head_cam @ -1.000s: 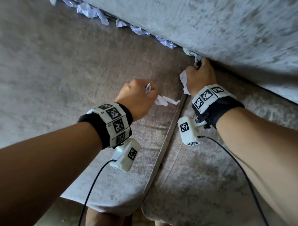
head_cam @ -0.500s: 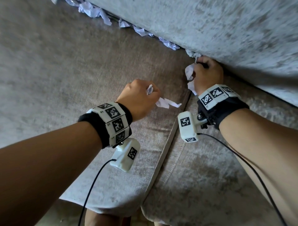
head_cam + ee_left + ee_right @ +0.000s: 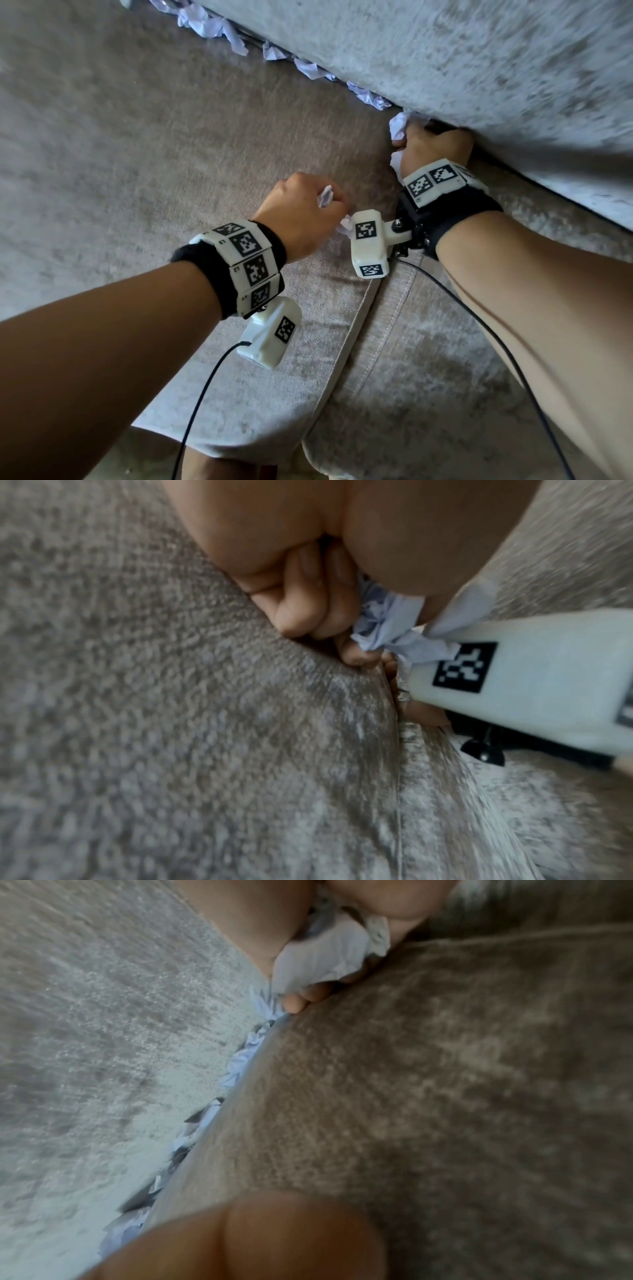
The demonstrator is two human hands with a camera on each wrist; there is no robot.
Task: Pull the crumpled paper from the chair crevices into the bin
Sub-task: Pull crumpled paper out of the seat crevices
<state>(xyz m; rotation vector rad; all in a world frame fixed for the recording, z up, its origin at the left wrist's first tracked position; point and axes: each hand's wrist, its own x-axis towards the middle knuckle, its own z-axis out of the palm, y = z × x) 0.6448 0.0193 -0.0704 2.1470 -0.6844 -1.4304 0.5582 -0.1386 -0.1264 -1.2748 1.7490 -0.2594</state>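
Observation:
My left hand (image 3: 305,209) is a fist over the grey seat cushion (image 3: 137,154), gripping crumpled white paper (image 3: 325,197); the left wrist view shows the wad (image 3: 387,631) poking out between curled fingers. My right hand (image 3: 433,147) is pressed into the crevice under the backrest (image 3: 479,61), its fingers curled round a wad of white paper (image 3: 399,125), which shows again as the wad (image 3: 322,958) in the right wrist view. More crumpled paper scraps (image 3: 212,25) line the crevice toward the upper left, seen too as scraps (image 3: 240,1064). No bin is in view.
A seam (image 3: 356,342) between two seat cushions runs from below my hands to the front edge. Black cables (image 3: 202,394) trail from both wrist cameras. The backrest overhangs the crevice on the right.
My right hand has pushed further right and deeper along the crevice, still gripping paper. My left hand has stayed almost still with its wad, and the view has shifted slightly.

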